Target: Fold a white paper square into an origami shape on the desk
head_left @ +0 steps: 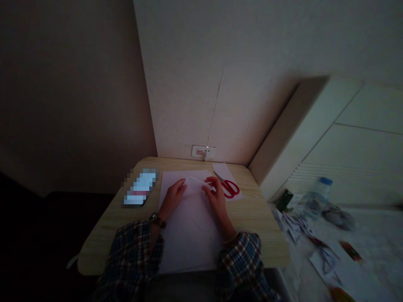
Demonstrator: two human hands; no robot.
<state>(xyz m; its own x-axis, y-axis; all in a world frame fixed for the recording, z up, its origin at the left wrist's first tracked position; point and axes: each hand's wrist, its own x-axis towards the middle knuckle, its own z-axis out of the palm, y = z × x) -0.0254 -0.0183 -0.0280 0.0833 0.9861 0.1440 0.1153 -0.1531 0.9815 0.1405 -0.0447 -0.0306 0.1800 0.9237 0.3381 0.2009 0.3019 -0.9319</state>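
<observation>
Here the left hand's (174,193) fingers lie loosely curved and unclenched, tips pressing on a folded-over corner flap (195,183) of the large white paper sheet (189,235); they grip nothing. The right hand (215,195) rests flat with fingers stretched out, pressing the same flap from its 3 o'clock side. The dim light hides whether any fingertip pinches the paper edge.

The sheet lies in the middle of the small light wooden table (252,226), its long side running from 6 to 12 o'clock, with the flap at its 12 o'clock end. A dark wristwatch (156,219) sits on the left wrist, and plaid shirt sleeves (135,251) cover both forearms.

At 3 o'clock of the right hand, just beside its fingers, red-handled metal scissors (229,187) lie on a smaller white sheet (222,170). At 9 o'clock of the left hand a flat phone (140,188) lies on the table. At 12 o'clock a white wall socket (203,151) sits just above the table edge.

Well off at 3 o'clock, beyond the table, cut paper scraps (292,224) and a clear plastic bottle with a blue cap (316,195) rest on a pale surface.
</observation>
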